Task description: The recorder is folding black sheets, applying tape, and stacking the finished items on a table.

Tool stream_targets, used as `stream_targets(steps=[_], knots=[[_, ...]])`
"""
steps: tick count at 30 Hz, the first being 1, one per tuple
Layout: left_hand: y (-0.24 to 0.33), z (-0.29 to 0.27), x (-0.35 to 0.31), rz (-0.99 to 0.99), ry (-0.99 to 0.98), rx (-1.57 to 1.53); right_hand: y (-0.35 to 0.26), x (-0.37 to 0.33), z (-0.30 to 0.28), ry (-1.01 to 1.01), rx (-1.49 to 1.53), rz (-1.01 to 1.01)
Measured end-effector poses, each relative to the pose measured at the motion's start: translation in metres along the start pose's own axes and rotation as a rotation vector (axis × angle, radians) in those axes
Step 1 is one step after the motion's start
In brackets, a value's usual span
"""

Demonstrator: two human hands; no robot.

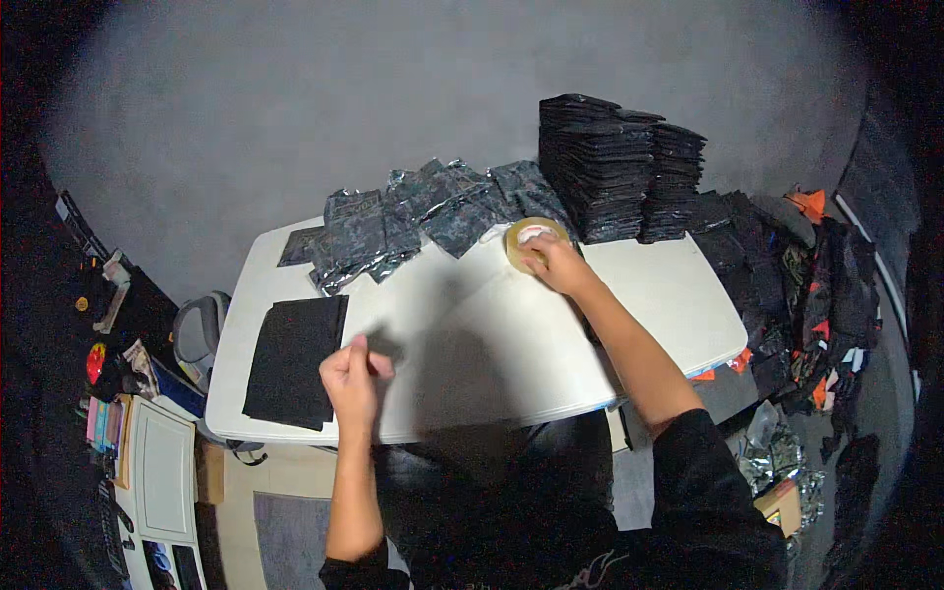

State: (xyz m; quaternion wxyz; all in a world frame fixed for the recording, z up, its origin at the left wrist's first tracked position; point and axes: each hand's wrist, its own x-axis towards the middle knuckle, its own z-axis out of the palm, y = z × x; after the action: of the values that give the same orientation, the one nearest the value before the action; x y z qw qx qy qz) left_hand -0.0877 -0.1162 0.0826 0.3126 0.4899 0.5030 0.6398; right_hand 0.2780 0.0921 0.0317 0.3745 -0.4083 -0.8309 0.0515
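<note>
A wide roll of clear yellowish packing tape (516, 258) rests at the far middle of the white table (629, 285). My right hand (559, 265) reaches out to it, with fingers closed over its near right rim and into the core. Nearer to me, my left hand (352, 382) hovers over the front left of the table, its fingers curled in. Whether anything thin sits in those fingers I cannot make out. Just left of it lies a flat pile of black folded sheets (287, 359). Behind are several shiny plastic packets with dark patterned contents (364, 231).
Tall stacks of black folded pieces (598, 172) stand at the table's far right corner. Dark garments with orange parts (801, 285) heap beyond the right edge. A grey chair (197, 329) and a white cabinet (163, 470) are at left. Crinkled clear bags (782, 457) lie low on the right.
</note>
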Motion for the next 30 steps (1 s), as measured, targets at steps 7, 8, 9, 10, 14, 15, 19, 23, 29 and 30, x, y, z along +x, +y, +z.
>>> stream_targets(steps=[7,8,9,10,14,15,19,23,29,30], knots=[[0.002,-0.012,0.026,-0.144,0.018,-0.083,-0.135,0.018,0.009,-0.166,0.287,-0.154],[0.003,-0.011,0.026,-0.143,0.02,-0.08,-0.162,0.02,0.014,-0.201,0.293,-0.188],[0.005,-0.01,0.025,-0.14,0.019,-0.076,-0.184,0.024,0.02,-0.233,0.297,-0.222],[0.009,-0.006,0.023,-0.142,0.018,-0.076,-0.199,0.03,0.028,-0.229,0.295,-0.222],[0.017,-0.005,0.02,-0.101,0.0,-0.068,-0.215,0.055,0.054,-0.247,0.332,-0.334],[0.019,-0.004,0.019,-0.094,-0.002,-0.069,-0.21,0.061,0.059,-0.385,0.44,-0.322],[0.02,-0.013,0.016,-0.097,-0.008,0.003,-0.214,0.063,0.063,-0.29,0.499,-0.311],[0.024,-0.011,0.007,-0.041,0.111,0.017,-0.209,0.061,0.061,-0.206,0.408,-0.392],[0.015,-0.034,0.009,0.211,-0.054,0.356,-0.205,0.055,0.042,-0.189,0.516,-0.328],[0.014,-0.025,0.005,0.23,-0.04,0.324,-0.205,0.056,0.041,-0.159,0.488,-0.359]])
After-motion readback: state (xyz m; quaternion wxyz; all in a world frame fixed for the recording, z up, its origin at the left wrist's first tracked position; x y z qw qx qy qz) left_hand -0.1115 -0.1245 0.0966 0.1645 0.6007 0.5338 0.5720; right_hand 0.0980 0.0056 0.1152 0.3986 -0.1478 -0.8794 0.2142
